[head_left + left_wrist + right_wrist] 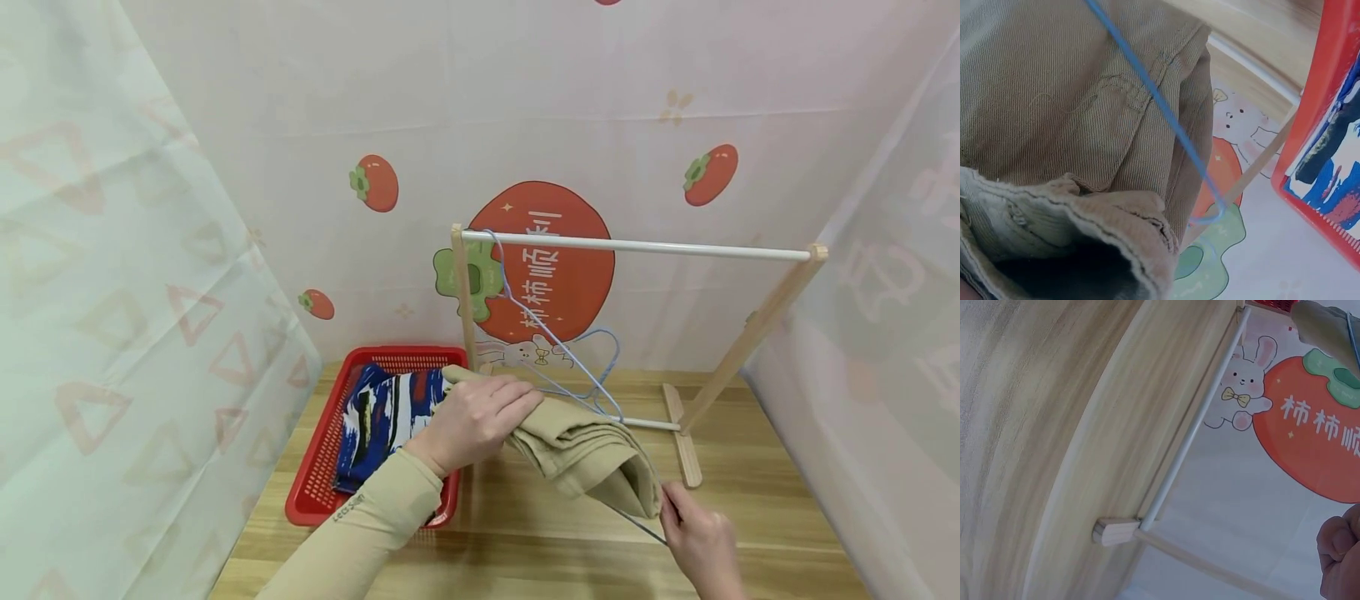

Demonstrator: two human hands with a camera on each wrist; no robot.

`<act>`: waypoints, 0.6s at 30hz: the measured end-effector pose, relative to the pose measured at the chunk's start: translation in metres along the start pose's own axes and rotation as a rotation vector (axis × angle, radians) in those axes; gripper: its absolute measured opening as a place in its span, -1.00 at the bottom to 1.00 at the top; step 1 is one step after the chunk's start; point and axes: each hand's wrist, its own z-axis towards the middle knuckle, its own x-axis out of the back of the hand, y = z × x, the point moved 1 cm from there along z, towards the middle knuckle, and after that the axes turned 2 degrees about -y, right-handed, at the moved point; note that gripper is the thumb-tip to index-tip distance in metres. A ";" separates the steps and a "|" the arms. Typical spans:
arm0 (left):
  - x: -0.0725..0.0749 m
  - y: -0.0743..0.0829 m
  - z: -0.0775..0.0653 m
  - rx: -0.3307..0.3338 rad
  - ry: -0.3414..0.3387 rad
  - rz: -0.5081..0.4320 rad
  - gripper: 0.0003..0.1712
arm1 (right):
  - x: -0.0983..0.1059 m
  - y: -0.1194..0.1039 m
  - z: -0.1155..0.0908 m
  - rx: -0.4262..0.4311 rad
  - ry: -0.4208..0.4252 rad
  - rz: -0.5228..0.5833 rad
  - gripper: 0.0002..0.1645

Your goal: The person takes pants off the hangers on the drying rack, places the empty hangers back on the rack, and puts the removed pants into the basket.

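Folded khaki trousers [592,442] are draped in mid-air, gripped near their upper end by my left hand [480,417]. The left wrist view shows ribbed cloth of the trousers [1085,100] with an open hem or waist edge facing the camera. Across that cloth runs the blue wire of a clothes hanger [1154,94]. Below the trousers in the head view, a thin wire of the hanger [637,527] leads to my right hand [701,533], whose curled fingers hold its end beside the trousers' edge. The right wrist view shows this right hand [1341,550] at the border.
A wooden rack with a white rail [645,246] stands behind, and a blue hanger [536,321] hangs at its left end. At left, a red basket [300,492] holds blue, white and red patterned cloth [397,417]. Printed fabric walls surround the wooden table [780,550].
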 end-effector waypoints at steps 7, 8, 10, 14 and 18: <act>0.016 -0.007 -0.002 0.024 0.058 -0.041 -0.73 | -0.003 0.001 -0.002 0.039 0.008 0.005 -0.41; 0.018 -0.008 -0.003 0.022 0.067 -0.040 -0.74 | -0.003 0.001 -0.002 0.046 0.016 0.010 -0.41; 0.023 -0.011 -0.006 0.015 0.072 -0.031 -0.75 | -0.003 0.002 -0.001 0.061 0.019 0.009 -0.40; 0.031 -0.016 -0.012 -0.009 0.046 0.003 -0.74 | 0.001 0.003 0.000 0.071 0.002 -0.014 -0.38; 0.039 -0.024 -0.020 -0.009 0.016 0.026 -0.74 | 0.010 0.008 0.000 0.073 0.016 -0.055 -0.36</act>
